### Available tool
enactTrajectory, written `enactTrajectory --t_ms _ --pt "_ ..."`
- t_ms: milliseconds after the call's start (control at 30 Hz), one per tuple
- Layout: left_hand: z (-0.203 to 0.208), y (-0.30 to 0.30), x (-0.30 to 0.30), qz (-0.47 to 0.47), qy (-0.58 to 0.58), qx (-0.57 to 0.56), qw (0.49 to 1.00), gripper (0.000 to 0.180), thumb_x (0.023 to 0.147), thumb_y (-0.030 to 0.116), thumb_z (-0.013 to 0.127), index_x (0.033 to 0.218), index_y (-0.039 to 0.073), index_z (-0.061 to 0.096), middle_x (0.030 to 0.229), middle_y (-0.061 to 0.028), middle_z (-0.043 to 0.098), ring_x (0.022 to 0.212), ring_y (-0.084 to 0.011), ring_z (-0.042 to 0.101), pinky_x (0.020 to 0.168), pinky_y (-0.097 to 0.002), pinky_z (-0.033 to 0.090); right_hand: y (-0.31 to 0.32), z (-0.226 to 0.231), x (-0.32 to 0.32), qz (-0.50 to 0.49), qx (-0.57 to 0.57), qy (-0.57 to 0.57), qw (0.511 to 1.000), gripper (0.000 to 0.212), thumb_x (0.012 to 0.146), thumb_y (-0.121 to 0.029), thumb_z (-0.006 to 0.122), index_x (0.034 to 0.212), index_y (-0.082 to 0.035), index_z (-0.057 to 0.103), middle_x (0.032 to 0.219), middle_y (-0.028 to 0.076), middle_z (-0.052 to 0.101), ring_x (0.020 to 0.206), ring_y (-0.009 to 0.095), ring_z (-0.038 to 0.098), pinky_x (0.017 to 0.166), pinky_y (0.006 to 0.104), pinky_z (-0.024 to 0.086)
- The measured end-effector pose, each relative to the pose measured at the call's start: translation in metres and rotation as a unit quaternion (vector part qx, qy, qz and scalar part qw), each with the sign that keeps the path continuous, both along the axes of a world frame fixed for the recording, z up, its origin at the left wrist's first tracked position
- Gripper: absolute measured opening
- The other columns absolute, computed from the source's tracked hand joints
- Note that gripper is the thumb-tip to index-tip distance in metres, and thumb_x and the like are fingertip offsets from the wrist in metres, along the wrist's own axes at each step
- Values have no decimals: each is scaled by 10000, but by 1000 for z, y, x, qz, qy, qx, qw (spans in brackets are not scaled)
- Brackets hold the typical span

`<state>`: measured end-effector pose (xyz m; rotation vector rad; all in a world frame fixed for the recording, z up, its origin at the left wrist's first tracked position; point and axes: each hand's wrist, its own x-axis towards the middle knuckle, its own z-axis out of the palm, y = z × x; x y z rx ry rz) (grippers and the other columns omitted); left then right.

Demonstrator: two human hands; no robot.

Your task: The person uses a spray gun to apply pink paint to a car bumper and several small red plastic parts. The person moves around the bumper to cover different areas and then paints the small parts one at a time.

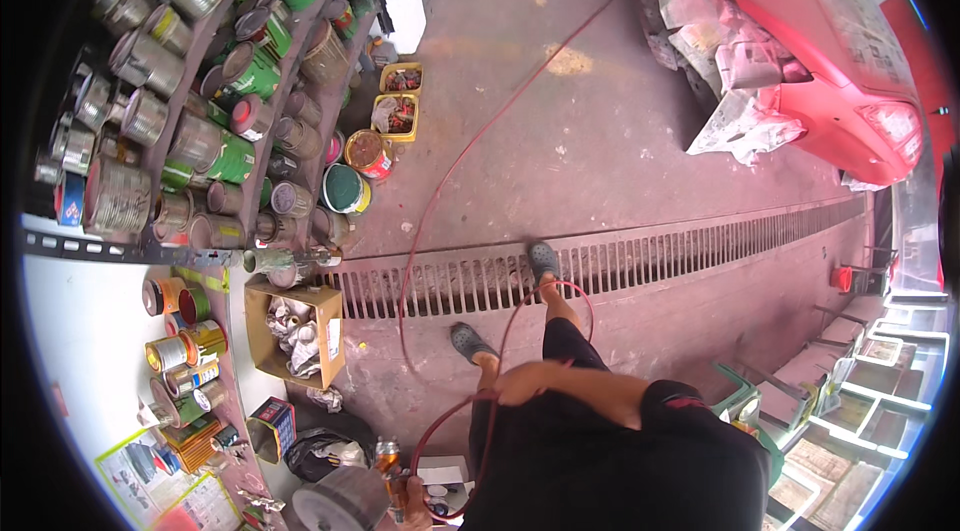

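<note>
My left hand [414, 509] is closed round the handle of a spray gun [390, 466] at the lower edge. The gun has an orange-and-metal body, and a large greyish cup [340, 503] sits beside it. In front of my body my right hand [522, 384] is closed on a red air hose [440, 419]. The hose loops over my right foot and past my left hand. From there it trails across the floor toward the far end of the room.
Paint-can shelves [190, 71] fill the left. Buckets [346, 189], a cardboard box [333, 336] and a black bag [325, 451] stand along them. A floor grate [640, 256] runs under my feet. A red car body [840, 121], partly papered, stands far right; metal racks [800, 401] stand near right.
</note>
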<state>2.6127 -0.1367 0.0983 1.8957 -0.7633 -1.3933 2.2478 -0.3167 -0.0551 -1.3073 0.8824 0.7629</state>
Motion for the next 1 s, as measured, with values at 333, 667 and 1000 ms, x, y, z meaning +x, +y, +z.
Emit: enactTrajectory --t_ms 333,667,1000 --pt "35 -77 -66 -289 46 90 952 253 1065 301 554 976 70 605 778 5 533 727 -99 515 659 -277 413 116 285 -237 -678 36 -81 729 319 1047 -193 604 1326 -37 592 1034 62 672 698 133 663 444 237 522" --pt "48 -120 -127 -409 67 16 910 235 1096 311 559 1079 82 611 828 27 542 720 -68 491 649 -246 398 377 495 -311 -854 -517 58 26 299 1065 -345 645 1137 -55 665 709 -71 433 501 23 306 429 219 234" --pt "52 -107 -276 -492 40 -86 865 326 1100 361 544 1148 45 611 850 -2 563 705 -88 512 655 -262 450 579 425 -387 -816 -418 400 5 352 1009 -423 643 1091 -90 721 648 -96 360 470 25 310 389 232 228"
